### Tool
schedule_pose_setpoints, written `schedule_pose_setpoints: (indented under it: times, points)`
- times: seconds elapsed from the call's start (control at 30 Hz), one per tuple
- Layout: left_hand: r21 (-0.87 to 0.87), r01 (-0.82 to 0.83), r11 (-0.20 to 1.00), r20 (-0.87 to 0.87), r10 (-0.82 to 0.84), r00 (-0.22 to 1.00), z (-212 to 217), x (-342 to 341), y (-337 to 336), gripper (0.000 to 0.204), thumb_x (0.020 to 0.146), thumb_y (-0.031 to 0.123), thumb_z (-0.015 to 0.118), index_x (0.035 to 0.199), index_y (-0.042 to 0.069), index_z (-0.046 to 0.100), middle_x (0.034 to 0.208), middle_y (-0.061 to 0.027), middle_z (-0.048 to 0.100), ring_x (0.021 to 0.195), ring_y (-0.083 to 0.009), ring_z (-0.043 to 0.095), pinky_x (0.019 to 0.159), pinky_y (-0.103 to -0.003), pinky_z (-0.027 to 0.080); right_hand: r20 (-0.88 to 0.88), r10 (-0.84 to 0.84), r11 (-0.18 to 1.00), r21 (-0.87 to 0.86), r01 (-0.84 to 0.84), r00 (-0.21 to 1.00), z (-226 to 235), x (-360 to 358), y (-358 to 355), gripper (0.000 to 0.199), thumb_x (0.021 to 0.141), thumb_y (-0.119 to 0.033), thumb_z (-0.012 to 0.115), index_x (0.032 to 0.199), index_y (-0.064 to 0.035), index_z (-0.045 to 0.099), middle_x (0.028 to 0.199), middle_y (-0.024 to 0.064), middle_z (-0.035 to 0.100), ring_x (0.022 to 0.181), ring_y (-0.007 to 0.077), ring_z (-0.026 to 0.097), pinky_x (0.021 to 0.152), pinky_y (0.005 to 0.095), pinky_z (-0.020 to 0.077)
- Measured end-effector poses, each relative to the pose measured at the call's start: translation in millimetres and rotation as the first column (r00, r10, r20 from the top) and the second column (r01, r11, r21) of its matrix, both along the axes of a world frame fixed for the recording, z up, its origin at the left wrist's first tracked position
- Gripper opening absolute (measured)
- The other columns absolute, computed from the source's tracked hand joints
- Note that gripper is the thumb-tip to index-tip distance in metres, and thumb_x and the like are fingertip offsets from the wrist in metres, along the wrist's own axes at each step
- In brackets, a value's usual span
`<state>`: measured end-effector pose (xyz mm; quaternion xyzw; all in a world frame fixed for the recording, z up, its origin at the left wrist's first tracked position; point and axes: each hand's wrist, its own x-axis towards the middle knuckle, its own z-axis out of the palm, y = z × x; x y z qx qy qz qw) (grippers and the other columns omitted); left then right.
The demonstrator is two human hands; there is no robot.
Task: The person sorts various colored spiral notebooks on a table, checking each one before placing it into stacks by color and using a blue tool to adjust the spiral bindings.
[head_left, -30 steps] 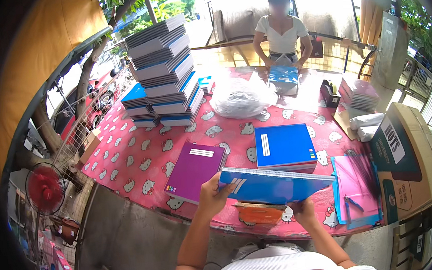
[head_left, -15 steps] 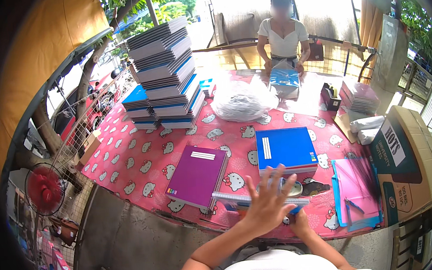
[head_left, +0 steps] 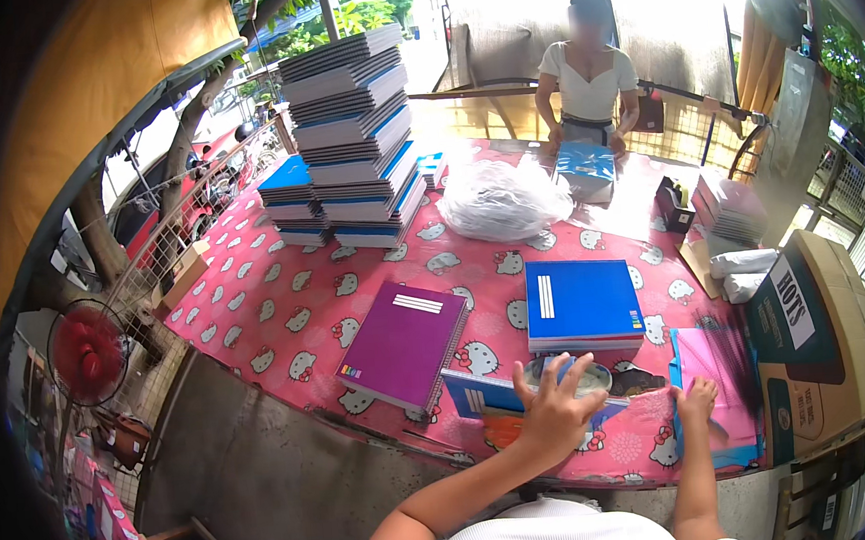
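My left hand (head_left: 552, 407) curls, fingers apart, over the upper edge of a spiral notebook (head_left: 483, 391) with a blue cover, keeping it tilted up at the table's near edge. A round pale bowl (head_left: 593, 379) shows behind those fingers. My right hand (head_left: 698, 402) is on the pink and blue sheets (head_left: 699, 347), its fingers bunched together. A dark-handled tool (head_left: 721, 433), seemingly the pliers, pokes out beside its wrist; whatever lies under the fingers is hidden. Purple notebooks (head_left: 406, 344) lie left of my hands, and a blue notebook stack (head_left: 585, 299) lies beyond them.
Tall notebook stacks (head_left: 358, 140) rise at the back left, near a heap of clear plastic (head_left: 504, 200). Across the table a person (head_left: 588, 83) handles a blue wrapped pack (head_left: 586, 164). On the right are black spiral coils (head_left: 731, 349), a tape dispenser (head_left: 676, 203) and a cardboard box (head_left: 818, 333).
My right hand has left the notebook's lower edge and moved right onto the sheets, over where the pliers lay. The notebook has tipped to show more of its cover. The view has shifted slightly.
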<state>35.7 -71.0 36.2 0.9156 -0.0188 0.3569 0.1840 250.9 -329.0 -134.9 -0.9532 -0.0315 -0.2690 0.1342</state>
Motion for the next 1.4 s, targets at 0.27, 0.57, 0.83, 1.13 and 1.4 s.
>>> schedule_pose_setpoints:
  times: [0.27,0.57,0.83,1.13,1.4]
  points:
    - [-0.081,0.054,0.995,-0.063,-0.059,0.996,-18.4,0.0,3.0,0.016,0.078,0.019,0.070,0.095,0.020,0.069,0.086,0.0029,0.066,0.084,-0.0150,0.060,0.103,-0.048,0.025,-0.523,0.147,0.968,0.252,-0.013,0.840,-3.1,23.1,-17.5,0.031,0.073,-0.018,0.076,0.095,-0.0038,0.059,0.106,0.0153,0.054,0.103,0.0332,0.052,0.086,0.0412,0.0449]
    - [-0.067,0.013,0.998,-0.003,-0.013,1.000,-22.5,3.2,1.3,0.017,0.079,0.021,0.069,0.095,0.015,0.068,0.077,0.0030,0.063,0.074,-0.0147,0.057,0.098,-0.043,0.030,-0.234,-0.265,0.964,-0.063,0.258,0.935,-11.2,26.6,-73.3,0.042,0.076,-0.024,0.073,0.112,-0.0109,0.057,0.117,0.0086,0.052,0.118,0.0289,0.046,0.093,0.0473,0.0429]
    - [-0.067,0.017,0.998,0.014,-0.016,1.000,-23.5,2.8,3.4,0.016,0.080,0.022,0.068,0.095,0.016,0.068,0.075,0.0027,0.062,0.074,-0.0155,0.056,0.097,-0.042,0.030,-0.284,-0.031,0.999,0.010,0.035,0.958,6.2,44.4,-86.9,0.021,0.075,-0.002,0.064,0.095,-0.0048,0.061,0.101,0.0162,0.055,0.095,0.0371,0.058,0.085,0.0429,0.0465]
    - [-0.093,0.021,0.995,0.020,-0.019,1.000,-18.9,7.3,0.5,0.017,0.081,0.024,0.067,0.096,0.016,0.068,0.072,0.0021,0.061,0.074,-0.0159,0.056,0.097,-0.043,0.030,-0.011,0.244,0.969,0.037,-0.243,0.970,21.5,69.4,-101.3,0.027,0.076,0.007,0.052,0.100,0.0007,0.062,0.103,0.0217,0.055,0.098,0.0383,0.056,0.089,0.0413,0.0450]
    - [-0.095,0.017,0.995,0.017,-0.015,1.000,-17.8,8.4,3.0,0.014,0.082,0.024,0.067,0.093,0.016,0.069,0.076,0.0019,0.063,0.075,-0.0159,0.057,0.097,-0.044,0.030,-0.238,0.219,0.953,0.262,-0.154,0.946,90.0,16.4,-28.3,0.020,0.075,-0.003,0.066,0.094,0.0029,0.066,0.099,0.0191,0.062,0.092,0.0331,0.062,0.082,0.0375,0.0500]
